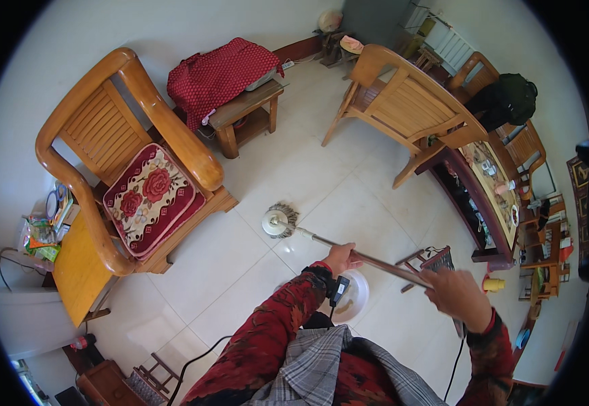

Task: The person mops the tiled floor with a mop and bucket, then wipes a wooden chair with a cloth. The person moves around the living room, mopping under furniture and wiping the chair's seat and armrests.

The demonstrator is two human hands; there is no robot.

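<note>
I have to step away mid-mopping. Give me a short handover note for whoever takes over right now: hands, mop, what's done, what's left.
Left hand: gripping the mop handle lower down.
Right hand: gripping the handle's upper end.
Mop head: on the tiled floor, in front of the cushioned wooden armchair, handle slanting back toward the body.
Done: cannot tell which tiles are already mopped; no wet marks show.
Left: judge coverage yourself, probably the open floor towards the wooden bench.

Left hand (340,258) and right hand (458,296) in grip on mop (280,220), tiled floor (335,183), wooden armchair (129,159)
</note>
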